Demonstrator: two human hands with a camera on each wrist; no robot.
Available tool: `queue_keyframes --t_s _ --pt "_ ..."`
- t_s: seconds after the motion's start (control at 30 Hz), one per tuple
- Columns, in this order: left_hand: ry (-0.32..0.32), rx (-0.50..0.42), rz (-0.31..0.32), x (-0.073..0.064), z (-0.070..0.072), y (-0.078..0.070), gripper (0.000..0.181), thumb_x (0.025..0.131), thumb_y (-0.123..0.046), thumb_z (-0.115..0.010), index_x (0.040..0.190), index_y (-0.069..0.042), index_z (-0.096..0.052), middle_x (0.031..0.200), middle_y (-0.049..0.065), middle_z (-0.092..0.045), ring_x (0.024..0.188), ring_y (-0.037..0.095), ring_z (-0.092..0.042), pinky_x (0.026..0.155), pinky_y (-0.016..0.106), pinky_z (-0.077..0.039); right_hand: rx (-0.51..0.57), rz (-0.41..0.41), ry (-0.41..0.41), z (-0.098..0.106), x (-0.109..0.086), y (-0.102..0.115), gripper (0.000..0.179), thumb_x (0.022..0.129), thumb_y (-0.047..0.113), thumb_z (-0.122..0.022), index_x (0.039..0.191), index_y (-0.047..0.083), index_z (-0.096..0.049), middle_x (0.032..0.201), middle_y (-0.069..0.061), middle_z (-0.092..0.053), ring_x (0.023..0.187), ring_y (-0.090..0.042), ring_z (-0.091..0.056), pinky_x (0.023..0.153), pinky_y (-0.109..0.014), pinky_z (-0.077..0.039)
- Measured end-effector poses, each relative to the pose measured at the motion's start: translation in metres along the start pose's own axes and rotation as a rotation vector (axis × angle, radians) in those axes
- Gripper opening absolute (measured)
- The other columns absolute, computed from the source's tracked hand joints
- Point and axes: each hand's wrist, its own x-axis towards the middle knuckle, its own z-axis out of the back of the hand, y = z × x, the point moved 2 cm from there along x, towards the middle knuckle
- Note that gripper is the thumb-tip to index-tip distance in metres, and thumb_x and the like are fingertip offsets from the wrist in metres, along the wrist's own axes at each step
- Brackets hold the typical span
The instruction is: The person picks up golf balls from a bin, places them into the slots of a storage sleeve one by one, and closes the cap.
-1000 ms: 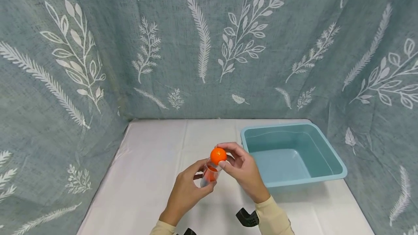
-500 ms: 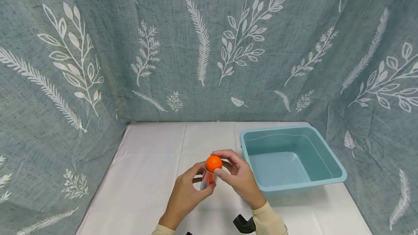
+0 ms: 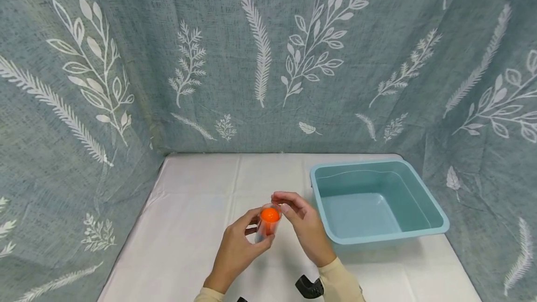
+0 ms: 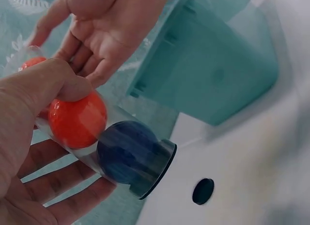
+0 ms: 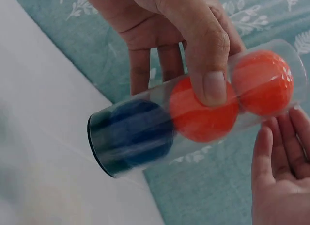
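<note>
My left hand point(image 3: 240, 244) grips a clear plastic tube point(image 5: 104, 140), its thumb across the side and fingers behind. Three balls fill the tube: a dark blue ball point(image 5: 143, 133) by the dark closed end, an orange ball point(image 5: 206, 116) under the thumb, and a dimpled orange golf ball point(image 5: 264, 83) just inside the open mouth. The head view has the tube tilted, mouth up, with the top golf ball point(image 3: 270, 215) visible. Beside the mouth is my right hand point(image 3: 308, 227), fingers and thumb loosely extended, holding nothing. Whether its fingertips touch the rim, I cannot tell.
A light blue plastic basin point(image 3: 379, 236) stands at the right of the white-covered table point(image 3: 197, 199). Nearby, a small dark oval piece point(image 4: 203, 191) shows on the white surface in the left wrist view. Leaf-patterned grey-green cloth point(image 3: 209, 83) hangs around the back and sides.
The right hand brought the orange golf ball down and left to the tube's mouth and let it go. The ball now sits inside the tube. The left hand kept its grip.
</note>
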Motion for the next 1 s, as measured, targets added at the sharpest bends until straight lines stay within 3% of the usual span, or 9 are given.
queue_keyframes --t_s 0.17,0.33,0.57,0.7,0.83,1.0 --pt "-0.006 -0.004 0.065 -0.006 -0.002 0.014 0.057 0.077 -0.013 -0.087 0.126 -0.032 -0.065 0.114 -0.018 -0.067 0.1 0.011 -0.067 0.083 0.021 -0.058 -0.043 -0.083 -0.125 0.003 0.007 -0.019 0.036 0.104 0.025 -0.059 0.133 0.004 -0.06 0.13 -0.009 -0.063 0.126 -0.032 -0.056 0.111 -0.033 -0.043" --pt "-0.004 -0.015 0.127 -0.013 -0.008 0.03 0.055 0.078 -0.012 -0.086 0.125 -0.03 -0.064 0.111 -0.015 -0.068 0.101 0.012 -0.067 0.085 0.022 -0.057 -0.154 -0.122 -0.236 0.007 0.02 -0.044 0.028 0.103 0.022 -0.061 0.127 0.008 -0.065 0.126 -0.008 -0.066 0.121 -0.022 -0.06 0.109 -0.033 -0.045" --pt "0.001 -0.055 0.198 -0.027 -0.024 0.056 0.055 0.076 -0.009 -0.087 0.125 -0.021 -0.064 0.115 -0.007 -0.068 0.102 0.017 -0.067 0.086 0.022 -0.057 -0.355 -0.055 -0.314 0.017 0.036 -0.086 0.025 0.098 0.006 -0.066 0.122 0.001 -0.066 0.12 -0.014 -0.065 0.112 -0.03 -0.063 0.101 -0.042 -0.052" --pt "-0.012 -0.072 0.214 -0.035 -0.034 0.07 0.055 0.075 -0.01 -0.088 0.124 -0.019 -0.065 0.117 -0.005 -0.068 0.102 0.017 -0.066 0.087 0.022 -0.057 -0.497 -0.053 -0.284 0.023 0.04 -0.105 0.031 0.092 0.004 -0.072 0.121 0.0 -0.065 0.118 -0.014 -0.062 0.109 -0.032 -0.062 0.101 -0.048 -0.051" --pt "-0.017 -0.086 0.225 -0.042 -0.041 0.08 0.054 0.076 -0.011 -0.088 0.124 -0.019 -0.065 0.118 -0.005 -0.067 0.103 0.017 -0.065 0.088 0.021 -0.056 -0.629 -0.053 -0.203 0.026 0.041 -0.124 0.041 0.088 0.008 -0.078 0.125 0.001 -0.063 0.122 -0.013 -0.058 0.111 -0.036 -0.058 0.099 -0.051 -0.051" --pt "-0.015 -0.088 0.258 -0.049 -0.049 0.09 0.051 0.077 -0.013 -0.087 0.123 -0.018 -0.065 0.119 -0.002 -0.068 0.105 0.02 -0.066 0.087 0.024 -0.058 -0.891 0.016 -0.117 0.026 0.044 -0.146 0.053 0.083 0.014 -0.084 0.13 0.004 -0.062 0.13 -0.013 -0.056 0.111 -0.036 -0.051 0.094 -0.048 -0.05"
